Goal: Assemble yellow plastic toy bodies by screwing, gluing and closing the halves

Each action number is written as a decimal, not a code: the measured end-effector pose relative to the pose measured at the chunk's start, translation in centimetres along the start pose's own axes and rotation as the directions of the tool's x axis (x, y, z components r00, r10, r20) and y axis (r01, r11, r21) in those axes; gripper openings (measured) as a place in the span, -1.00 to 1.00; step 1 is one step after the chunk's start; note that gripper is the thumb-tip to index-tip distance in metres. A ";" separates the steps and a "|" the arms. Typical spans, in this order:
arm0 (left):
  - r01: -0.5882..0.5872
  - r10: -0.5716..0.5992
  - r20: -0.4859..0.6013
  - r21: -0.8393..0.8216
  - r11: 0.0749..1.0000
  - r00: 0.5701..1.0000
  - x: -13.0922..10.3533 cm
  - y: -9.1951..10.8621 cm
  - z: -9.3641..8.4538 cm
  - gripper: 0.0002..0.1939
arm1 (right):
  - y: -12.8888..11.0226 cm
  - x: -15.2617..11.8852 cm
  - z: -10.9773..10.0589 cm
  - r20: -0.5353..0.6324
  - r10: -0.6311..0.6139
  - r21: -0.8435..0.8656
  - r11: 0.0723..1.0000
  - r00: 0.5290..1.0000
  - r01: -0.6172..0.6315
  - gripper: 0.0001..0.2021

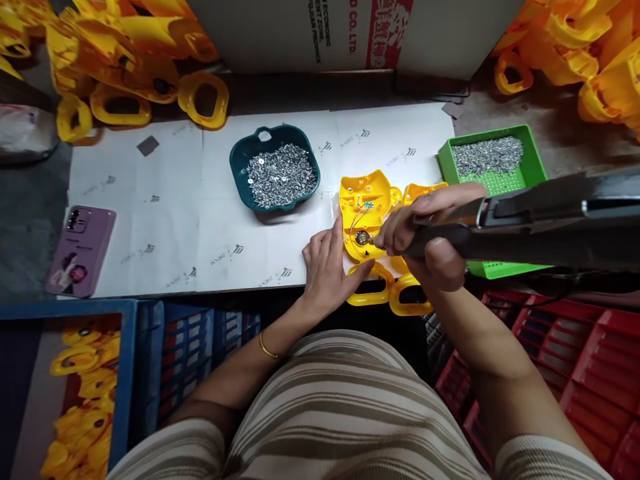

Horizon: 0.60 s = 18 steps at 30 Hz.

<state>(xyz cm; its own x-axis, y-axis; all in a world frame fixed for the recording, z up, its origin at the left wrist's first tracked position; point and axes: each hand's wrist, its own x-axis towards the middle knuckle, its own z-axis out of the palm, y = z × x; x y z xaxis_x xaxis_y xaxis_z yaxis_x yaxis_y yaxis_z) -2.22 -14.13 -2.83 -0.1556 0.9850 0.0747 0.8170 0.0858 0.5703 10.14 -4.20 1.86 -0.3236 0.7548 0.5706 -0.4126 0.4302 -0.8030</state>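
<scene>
An open yellow plastic toy shell [365, 190] lies on the paper-covered table, with thin wires, a small green circuit board [369, 205] and a round metal part [362, 237] inside it. My left hand [325, 263] grips the shell's left side, fingers along its edge and thumb by the handle loop [373, 297]. In my right hand [425, 230] is a dark power screwdriver [540, 223], fingers closed around it, its tip down at the round part. Whether the tip touches a screw is too small to tell. A second yellow shell half [420, 191] is partly hidden behind my right hand.
Silvery screws fill a dark green bowl [240, 177] and a bright green basket [537, 157]. A purple phone [87, 250] lies at the left. Yellow shells [130, 50] pile up at the back, near a large carton [280, 40]. Blue [133, 373] and red crates [575, 360] flank me.
</scene>
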 end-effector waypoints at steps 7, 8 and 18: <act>0.013 -0.012 0.038 -0.008 1.000 0.999 0.1 0.0 -0.2 -0.07 | 1.9 -0.5 0.0 -0.001 0.112 -0.032 0.993 0.994 -0.112 -0.62; 0.014 -0.014 0.044 -0.009 1.000 0.999 0.1 0.0 -0.2 -0.07 | 2.0 -0.5 0.0 -0.003 0.131 -0.043 0.990 0.991 -0.131 -0.60; 0.016 -0.017 0.061 0.019 1.000 0.998 0.3 0.1 -0.5 -0.16 | 2.2 -0.3 0.4 -0.031 0.156 -0.046 0.986 0.987 -0.157 -0.65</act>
<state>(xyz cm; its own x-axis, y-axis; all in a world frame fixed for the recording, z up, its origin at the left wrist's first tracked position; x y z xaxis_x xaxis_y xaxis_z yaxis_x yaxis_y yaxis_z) -2.50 -13.88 -2.34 -0.1351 0.9907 0.0151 0.8246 0.1040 0.5561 9.00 -3.68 0.04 -0.3574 0.8277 0.4327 -0.3165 0.3286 -0.8899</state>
